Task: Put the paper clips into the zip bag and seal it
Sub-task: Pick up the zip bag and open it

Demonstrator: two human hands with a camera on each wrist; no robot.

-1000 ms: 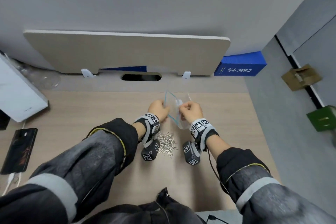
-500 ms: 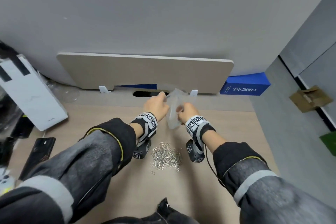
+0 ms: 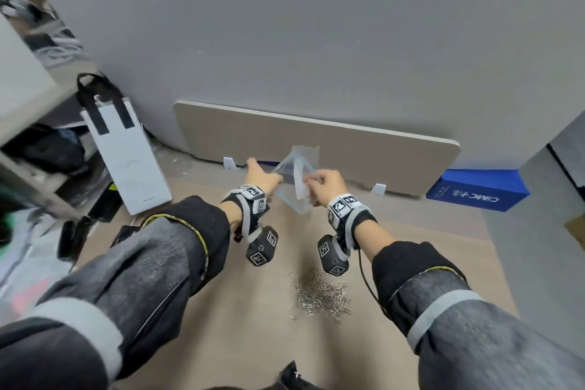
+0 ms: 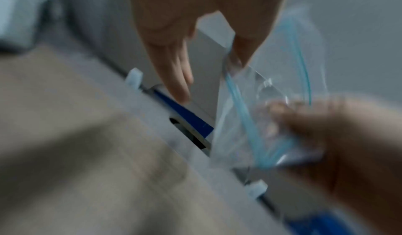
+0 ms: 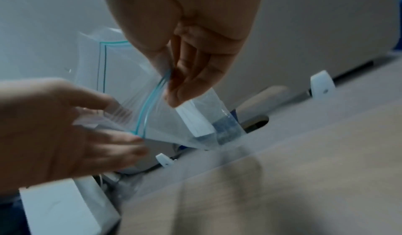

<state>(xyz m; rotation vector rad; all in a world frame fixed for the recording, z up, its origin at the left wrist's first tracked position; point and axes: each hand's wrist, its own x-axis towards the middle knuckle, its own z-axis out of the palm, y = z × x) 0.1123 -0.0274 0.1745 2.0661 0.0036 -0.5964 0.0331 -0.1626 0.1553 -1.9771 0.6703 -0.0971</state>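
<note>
Nearest, on the wooden surface (image 3: pixel 253 310): loose pile of paper clips (image 3: pixel 319 294), all outside the bag, just under the right wrist. Above and beyond the pile, held in air: clear zip bag (image 3: pixel 296 182) with blue seal strip, mouth pulled apart. Right hand (image 3: pixel 326 185): grip pinched on one edge of the mouth, thumb against fingers. Left hand (image 3: pixel 264 179): thumb inside the other edge, fingers stretched straight. Farther: beige divider panel (image 3: pixel 348 149), white paper bag (image 3: pixel 126 152) at left, blue box (image 3: pixel 474 193) at right
</note>
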